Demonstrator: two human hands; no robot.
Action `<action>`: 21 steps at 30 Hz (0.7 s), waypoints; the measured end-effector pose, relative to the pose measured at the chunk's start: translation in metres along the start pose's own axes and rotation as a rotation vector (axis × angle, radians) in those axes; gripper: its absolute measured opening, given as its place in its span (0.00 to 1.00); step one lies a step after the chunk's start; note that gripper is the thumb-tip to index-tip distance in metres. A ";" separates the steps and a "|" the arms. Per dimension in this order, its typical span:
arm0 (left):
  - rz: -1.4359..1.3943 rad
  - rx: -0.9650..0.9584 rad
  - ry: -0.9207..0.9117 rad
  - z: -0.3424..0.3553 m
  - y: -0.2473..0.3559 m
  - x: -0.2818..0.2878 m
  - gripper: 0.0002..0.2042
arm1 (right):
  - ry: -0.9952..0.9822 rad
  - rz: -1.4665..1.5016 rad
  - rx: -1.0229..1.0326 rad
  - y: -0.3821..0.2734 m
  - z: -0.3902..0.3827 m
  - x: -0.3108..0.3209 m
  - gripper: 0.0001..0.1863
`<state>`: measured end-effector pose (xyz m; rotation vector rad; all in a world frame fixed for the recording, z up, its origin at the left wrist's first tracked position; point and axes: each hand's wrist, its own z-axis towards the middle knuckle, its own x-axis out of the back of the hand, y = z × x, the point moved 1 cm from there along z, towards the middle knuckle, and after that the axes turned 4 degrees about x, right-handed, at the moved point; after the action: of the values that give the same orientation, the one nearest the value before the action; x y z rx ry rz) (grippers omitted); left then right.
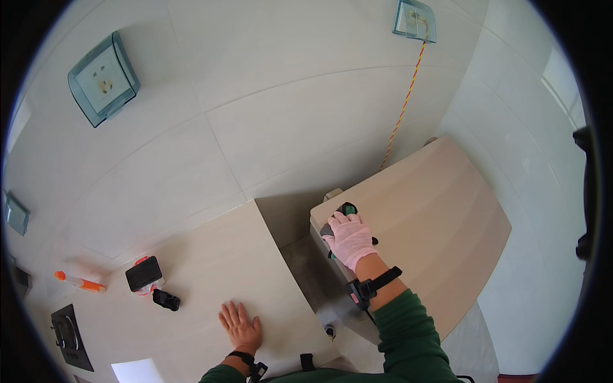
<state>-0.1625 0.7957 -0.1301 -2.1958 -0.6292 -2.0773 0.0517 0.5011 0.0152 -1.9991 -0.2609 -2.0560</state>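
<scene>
My right hand [350,241], in a pink glove, presses down near the left edge of a large beige appliance-like box [440,223] with a smooth top. Its fingers are closed over a dark grey and green cloth-like pad [347,209]. Parts of that pad stick out past the fingertips and beside the palm; the rest is hidden under the glove. Bare and with fingers spread, my left hand [241,329] lies flat on the pale countertop [211,268]. Both wrists wear black straps with small devices.
Left on the countertop are an orange-and-white tube [80,281], a black-topped box [143,274], a small black object [166,300] and a black panel [71,337]. A gap separates counter from box. A red-yellow cord [402,108] hangs from a blue-covered wall socket [415,22].
</scene>
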 end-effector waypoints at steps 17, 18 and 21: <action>-0.006 -0.008 0.007 -0.001 -0.003 -0.001 0.34 | -0.035 0.009 0.004 -0.005 -0.032 0.001 0.24; -0.012 -0.008 0.010 -0.001 -0.003 -0.002 0.34 | -0.046 0.003 0.014 -0.006 -0.041 0.001 0.24; 0.000 -0.028 0.032 0.000 -0.001 -0.001 0.34 | 0.025 0.003 0.046 -0.007 -0.039 0.001 0.24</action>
<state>-0.1629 0.7959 -0.1313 -2.1721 -0.6016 -2.1298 0.0121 0.4959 0.0151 -1.9445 -0.2967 -2.0528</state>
